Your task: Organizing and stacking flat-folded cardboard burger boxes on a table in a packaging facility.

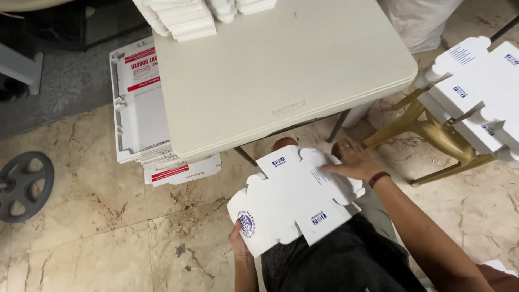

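Note:
A flat, unfolded white cardboard box blank (294,197) with blue printing lies across my lap, below the edge of a cream folding table (281,75). My left hand (238,240) grips its lower left corner from beneath, thumb on the rim. My right hand (354,162) rests palm down with fingers spread on the blank's upper right flap; a dark red band circles that wrist.
A stack of flat white-and-red box blanks (141,103) sits on the marble floor left of the table. Folded white pieces (184,19) pile at the table's far edge. More white blanks (481,92) rest on a gold chair (432,135) at right. A grey wheel-like base (24,184) lies far left.

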